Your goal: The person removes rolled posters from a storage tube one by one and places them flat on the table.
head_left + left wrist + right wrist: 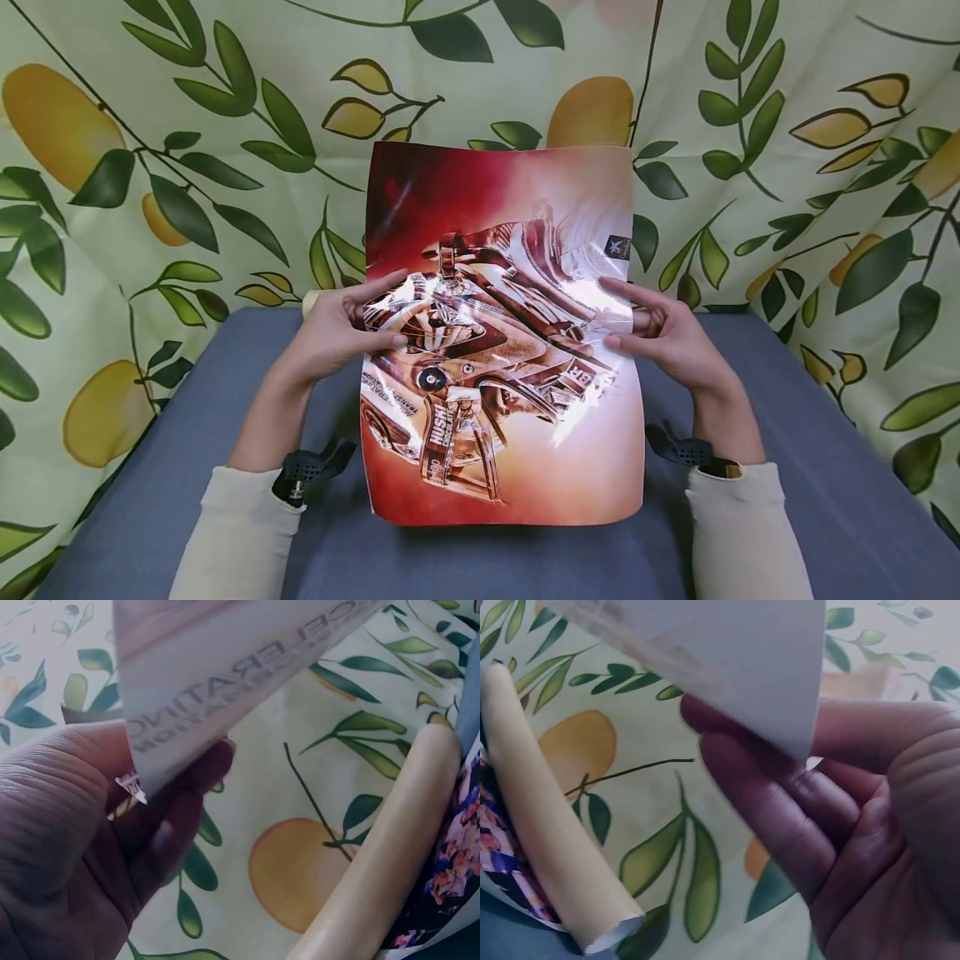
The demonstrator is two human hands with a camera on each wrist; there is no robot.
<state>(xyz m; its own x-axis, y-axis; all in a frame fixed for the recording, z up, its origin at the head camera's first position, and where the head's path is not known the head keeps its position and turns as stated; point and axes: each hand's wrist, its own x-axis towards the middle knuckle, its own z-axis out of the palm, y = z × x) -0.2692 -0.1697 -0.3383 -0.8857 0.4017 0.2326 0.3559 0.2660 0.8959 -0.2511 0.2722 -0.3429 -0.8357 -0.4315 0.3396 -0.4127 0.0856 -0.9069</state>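
A glossy poster [502,467] with an upside-down motorcycle picture on a red and cream ground is held up over the table, slightly curved and shining with reflections. My left hand [333,329] pinches its left edge, thumb and index finger on the printed face, other fingers behind. On the right edge my right hand [660,333] pinches it the same way. Print shows through faintly near the left hand [67,817] in the left wrist view. In the right wrist view, the right hand [855,817] has fingers behind the sheet's pale back [765,682].
Behind the poster lies a beige tube-like roll [397,855], next to a colourful printed surface [454,862]; the poster hides most of it from the head view. A blue-grey cloth [322,533] covers the table. A leaf-and-fruit patterned curtain [480,100] hangs behind.
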